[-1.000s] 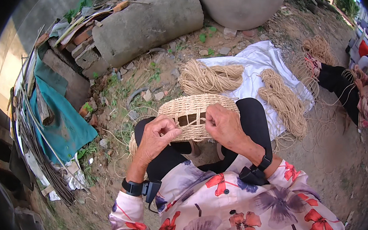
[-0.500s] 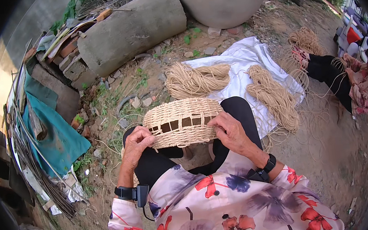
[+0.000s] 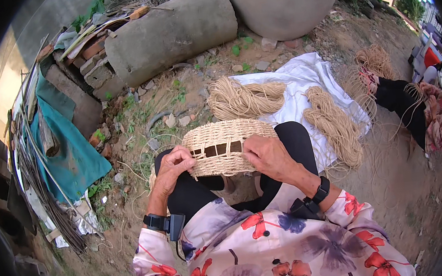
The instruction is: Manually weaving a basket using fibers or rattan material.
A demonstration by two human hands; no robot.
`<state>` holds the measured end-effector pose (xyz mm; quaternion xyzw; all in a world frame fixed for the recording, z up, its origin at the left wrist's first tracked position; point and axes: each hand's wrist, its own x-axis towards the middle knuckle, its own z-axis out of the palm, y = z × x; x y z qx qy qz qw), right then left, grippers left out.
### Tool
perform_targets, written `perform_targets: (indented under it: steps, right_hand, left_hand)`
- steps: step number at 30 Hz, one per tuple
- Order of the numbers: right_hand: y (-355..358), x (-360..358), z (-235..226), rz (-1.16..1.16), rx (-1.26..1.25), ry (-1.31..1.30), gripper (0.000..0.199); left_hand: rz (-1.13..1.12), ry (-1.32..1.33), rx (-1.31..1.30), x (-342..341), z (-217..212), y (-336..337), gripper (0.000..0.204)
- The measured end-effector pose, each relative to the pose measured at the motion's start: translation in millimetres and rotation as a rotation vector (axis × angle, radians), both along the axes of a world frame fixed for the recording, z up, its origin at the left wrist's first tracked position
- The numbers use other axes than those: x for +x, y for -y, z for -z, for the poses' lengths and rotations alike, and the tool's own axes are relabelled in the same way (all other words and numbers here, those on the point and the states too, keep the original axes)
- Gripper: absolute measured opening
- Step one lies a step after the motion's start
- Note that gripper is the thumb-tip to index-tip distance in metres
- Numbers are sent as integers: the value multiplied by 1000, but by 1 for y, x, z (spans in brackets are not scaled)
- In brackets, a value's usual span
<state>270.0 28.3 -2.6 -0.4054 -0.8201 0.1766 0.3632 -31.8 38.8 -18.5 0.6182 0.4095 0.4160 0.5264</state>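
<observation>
A woven piece (image 3: 228, 131) lies crosswise over the knees (image 3: 296, 137), between two holding grips.
Its long axis runs left to right. The left grip (image 3: 173, 165) pinches the near band at the left end; the right grip (image 3: 272, 157), fingers drawn narrow, holds the right end and covers more of it. Whether it also pinches a single strand beside the gap cannot be told. A rope coil (image 3: 332, 123) lies beyond, rightward.
</observation>
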Motion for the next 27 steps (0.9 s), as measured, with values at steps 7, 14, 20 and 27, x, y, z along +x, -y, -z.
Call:
perform_targets:
  steps: [7,14,20,27]
  right_hand:
    - [7,0,-7,-102,53,-102,12]
    - [22,-9,-28,45,30,-189,15]
    - [36,-20,-11,-46,254,24,19]
    - [30,-30,-25,-5,98,-73,15]
  left_hand:
    - [-43,38,-27,1,3,3,18]
    - [-196,-43,120,18,7,10,16]
    - [-348,-231,219,33,2,20,15]
    - [-383,-312,353,34,-3,24,14]
